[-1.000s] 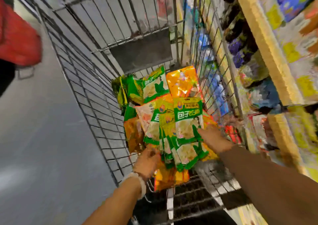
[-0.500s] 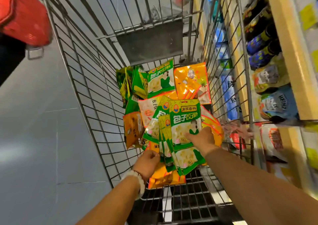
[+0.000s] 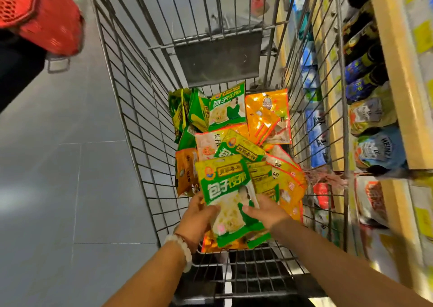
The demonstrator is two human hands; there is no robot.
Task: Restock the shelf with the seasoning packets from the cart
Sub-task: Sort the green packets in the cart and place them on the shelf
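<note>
A wire shopping cart [image 3: 131,109] holds a heap of seasoning packets, green-and-yellow ones [image 3: 226,106] and orange ones [image 3: 267,115]. Both hands reach into the cart and grip a stack of green-and-yellow packets [image 3: 225,189] lifted above the heap. My left hand [image 3: 198,222], with a white bead bracelet at the wrist, holds the stack's left edge. My right hand [image 3: 264,211] holds its right edge with the thumb on the front. The shelf [image 3: 398,91] stands to the right of the cart.
The shelf carries dark bottles [image 3: 362,69], Heinz pouches [image 3: 379,152] and red-and-white packets [image 3: 372,201]. Blue bags [image 3: 316,133] show through the cart's right wall. A red basket [image 3: 44,13] hangs at the upper left, over grey floor tiles [image 3: 58,166].
The stack of green packets has been gathered and raised toward me. My left hand moved up from beneath the heap to the stack's left edge, and my right hand shifted onto its right edge.
</note>
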